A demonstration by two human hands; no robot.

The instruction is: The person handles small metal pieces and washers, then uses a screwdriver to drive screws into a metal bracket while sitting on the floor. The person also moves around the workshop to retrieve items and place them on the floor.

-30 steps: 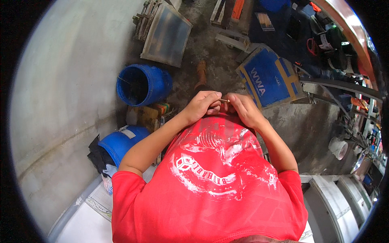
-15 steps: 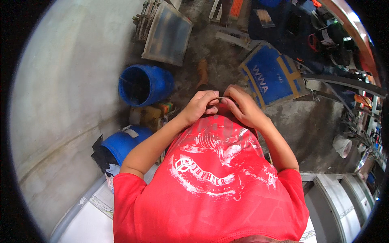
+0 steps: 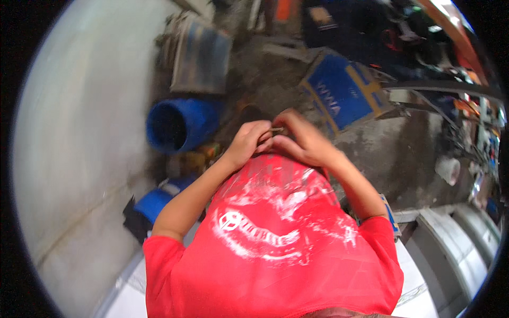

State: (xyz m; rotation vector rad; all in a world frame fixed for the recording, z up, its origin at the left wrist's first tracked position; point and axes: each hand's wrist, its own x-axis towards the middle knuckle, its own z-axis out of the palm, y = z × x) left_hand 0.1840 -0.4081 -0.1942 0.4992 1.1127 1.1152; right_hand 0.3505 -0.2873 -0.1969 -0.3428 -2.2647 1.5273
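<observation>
Both of my hands meet in front of my red shirt, at its lower hem. My left hand is closed, pinching a thin, short, stick-like piece between thumb and fingers. The piece is too small and blurred to name. Right beside it, my right hand is bent around the piece's free end. Its thumb and forefinger stand apart, with a gap between them, and motion smears the fingertips.
A blue drum lies left of my hands, near a pale wall. A second blue container is nearer. Ahead are a framed panel and a blue flat box with tan tape. A white bucket is at right.
The view has shifted, and my hands appear a little further left. My right thumb and forefinger have spread from their pinch on the thin piece. My left hand keeps its hold.
</observation>
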